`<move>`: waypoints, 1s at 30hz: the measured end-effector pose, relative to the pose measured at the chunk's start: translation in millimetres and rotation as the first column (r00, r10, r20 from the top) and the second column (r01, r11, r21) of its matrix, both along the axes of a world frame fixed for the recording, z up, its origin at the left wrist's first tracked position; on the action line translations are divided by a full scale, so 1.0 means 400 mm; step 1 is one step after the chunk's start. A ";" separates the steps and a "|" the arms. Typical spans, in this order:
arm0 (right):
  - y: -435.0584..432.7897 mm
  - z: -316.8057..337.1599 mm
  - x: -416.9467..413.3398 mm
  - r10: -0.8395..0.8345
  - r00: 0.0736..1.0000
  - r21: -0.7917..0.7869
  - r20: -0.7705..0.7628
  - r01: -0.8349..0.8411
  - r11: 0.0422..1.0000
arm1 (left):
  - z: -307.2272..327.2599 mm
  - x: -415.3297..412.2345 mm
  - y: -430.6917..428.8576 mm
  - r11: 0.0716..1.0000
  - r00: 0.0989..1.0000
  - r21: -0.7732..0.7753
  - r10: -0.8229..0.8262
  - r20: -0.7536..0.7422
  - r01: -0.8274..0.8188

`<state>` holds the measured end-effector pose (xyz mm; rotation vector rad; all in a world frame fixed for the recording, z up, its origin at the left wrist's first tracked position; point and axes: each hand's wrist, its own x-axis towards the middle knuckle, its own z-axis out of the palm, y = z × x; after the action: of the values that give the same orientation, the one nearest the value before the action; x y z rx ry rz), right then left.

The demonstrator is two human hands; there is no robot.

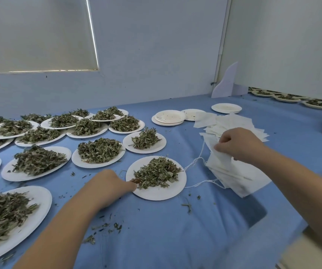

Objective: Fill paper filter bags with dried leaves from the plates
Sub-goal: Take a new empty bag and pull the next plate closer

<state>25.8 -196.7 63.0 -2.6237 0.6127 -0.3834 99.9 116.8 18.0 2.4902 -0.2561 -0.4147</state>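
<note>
1. The paper filter bags (234,171) lay in a loose, fanned pile on the right side of the desk (156,230). They were flat, white and thin, and their white strings (197,162) trailed left toward the nearest plate (156,193).
2. The right hand (239,144) rested on top of the pile, its fingers curled and pinching the edge of the uppermost bag.
3. The step in hand looked like separating one bag from the pile while gathering a portion of leaves. No filled bag was visible.
4. The dried leaves (156,173) sat as a green-grey, crumbly heap on that plate, just left of the bags.
5. The left hand (109,187) reached the plate's left edge, its fingers bunched against a brownish sprig. Whether they had closed on it could not be told.
6. The next move would probably call for freeing a single bag, opening its mouth, and carrying the leaves across without scattering them. The thin paper and tangled strings could make two bags lift together.
7. Many more heaped plates (98,150) covered the desk to the left, with loose crumbs between them.
8. Stacks of empty plates (169,117) stood beyond the bags.
</note>
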 end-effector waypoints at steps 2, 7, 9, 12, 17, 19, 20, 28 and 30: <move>0.006 0.001 0.006 -0.050 0.983 0.104 0.179 0.031 0.994 | 0.003 -0.007 0.000 1.000 1.000 0.003 -0.010 -0.014 0.010; 0.016 -0.019 0.033 -0.192 0.895 0.500 0.403 -0.039 0.865 | 0.009 -0.005 0.002 1.000 0.999 -0.017 0.013 -0.042 -0.014; 0.024 -0.047 0.047 -0.204 0.892 0.546 0.403 -0.055 0.836 | 0.004 0.006 0.003 0.993 0.994 -0.074 0.083 -0.069 -0.088; 0.042 -0.105 0.060 -0.192 0.911 0.532 0.365 -0.035 0.846 | 0.001 0.033 0.001 0.967 0.977 -0.161 0.181 -0.112 -0.198; 0.057 -0.175 0.064 -0.203 0.903 0.540 0.379 -0.037 0.841 | 0.003 0.082 -0.027 0.946 0.970 -0.221 0.216 -0.112 -0.237; 0.056 -0.177 0.062 -0.179 0.905 0.529 0.387 -0.059 0.846 | 0.001 0.092 -0.041 0.953 0.973 -0.205 0.205 -0.104 -0.223; 0.055 -0.178 0.062 -0.166 0.907 0.526 0.387 -0.069 0.848 | 0.002 0.094 -0.048 0.961 0.976 -0.181 0.196 -0.096 -0.211; 0.049 -0.196 0.071 -0.124 0.914 0.517 0.386 -0.103 0.850 | 0.035 0.089 -0.082 0.990 0.987 -0.020 0.137 -0.087 -0.140; 0.046 -0.198 0.071 -0.128 0.909 0.521 0.396 -0.107 0.846 | 0.041 0.089 -0.077 0.990 0.983 -0.028 0.135 -0.121 -0.139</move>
<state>54.3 -178.3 -16.3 -1.9208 0.4960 -0.6520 135.5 85.8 34.6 2.4194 -0.0433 -0.4935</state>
